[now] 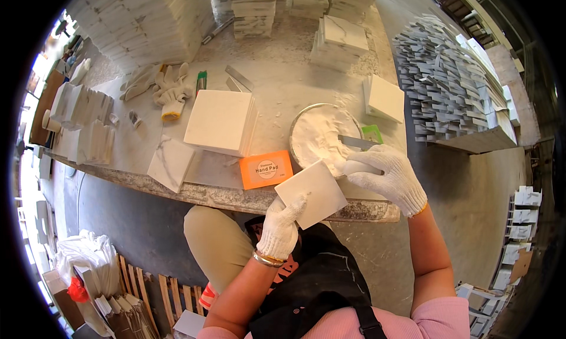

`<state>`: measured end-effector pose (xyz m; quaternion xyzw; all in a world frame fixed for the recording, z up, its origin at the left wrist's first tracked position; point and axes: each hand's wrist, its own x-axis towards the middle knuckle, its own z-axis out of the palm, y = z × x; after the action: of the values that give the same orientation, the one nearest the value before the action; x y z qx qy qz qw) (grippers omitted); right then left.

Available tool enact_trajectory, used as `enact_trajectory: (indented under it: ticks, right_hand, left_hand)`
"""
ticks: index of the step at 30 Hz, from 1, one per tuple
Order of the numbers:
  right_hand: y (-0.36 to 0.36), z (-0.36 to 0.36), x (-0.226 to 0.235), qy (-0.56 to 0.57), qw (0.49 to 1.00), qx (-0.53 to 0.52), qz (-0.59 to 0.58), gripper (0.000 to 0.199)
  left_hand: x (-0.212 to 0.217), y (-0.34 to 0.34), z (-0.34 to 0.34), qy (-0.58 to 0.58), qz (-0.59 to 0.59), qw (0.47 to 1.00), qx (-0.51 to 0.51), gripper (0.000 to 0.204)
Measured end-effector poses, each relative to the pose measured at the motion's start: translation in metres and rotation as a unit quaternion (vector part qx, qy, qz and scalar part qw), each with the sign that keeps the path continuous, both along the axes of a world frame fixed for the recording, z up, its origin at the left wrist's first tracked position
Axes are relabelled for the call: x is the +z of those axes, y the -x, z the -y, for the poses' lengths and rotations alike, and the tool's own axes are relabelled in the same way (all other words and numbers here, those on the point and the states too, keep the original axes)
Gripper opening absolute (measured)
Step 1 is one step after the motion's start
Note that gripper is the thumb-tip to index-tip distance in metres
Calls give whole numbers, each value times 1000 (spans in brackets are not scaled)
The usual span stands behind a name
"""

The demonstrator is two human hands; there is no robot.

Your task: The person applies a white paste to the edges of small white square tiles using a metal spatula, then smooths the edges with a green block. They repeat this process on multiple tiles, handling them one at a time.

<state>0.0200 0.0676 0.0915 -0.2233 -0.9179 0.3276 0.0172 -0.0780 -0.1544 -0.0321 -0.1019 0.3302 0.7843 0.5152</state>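
My left hand (pixel 278 228), in a white knit glove, grips a square white stone tile (pixel 321 198) by its near left side, thumb on its face. A small mark shows on that face. The tile is tilted at the table's front edge. My right hand (pixel 390 175), gloved too, is closed around a putty knife, its handle hidden in the fingers. The knife's flat metal blade (pixel 355 141) reaches over the white paste (pixel 318 129) that fills a round bowl (pixel 292 131). Left of the bowl lies an orange hand pad (pixel 266 169).
A stack of square tiles (pixel 219 119) stands left of the bowl, with a veined tile (pixel 171 162) beside it. Spare gloves (pixel 172 91) lie farther left. A green pad (pixel 371 134) and leaning tiles (pixel 384 97) are at right. Tall tile stacks (pixel 141 26) line the back.
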Motion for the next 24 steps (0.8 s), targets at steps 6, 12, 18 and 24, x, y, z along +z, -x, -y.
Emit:
enact_trajectory:
  ticks: [6, 12, 18, 24]
  right_hand:
    - [0, 0, 4, 84, 994, -28, -61, 39]
    - [31, -15, 11, 243, 958, -93, -122, 38]
    - [112, -30, 14, 162, 973, -13, -163, 39]
    - [177, -41, -28, 114, 993, 21, -31, 35]
  left_hand:
    - [4, 1, -1, -7, -4, 1000, 0, 51]
    - [0, 0, 1, 1, -29, 999, -16, 50]
    - [-1, 1, 3, -1, -34, 999, -21, 48]
    - [-7, -2, 4, -2, -28, 999, -25, 49]
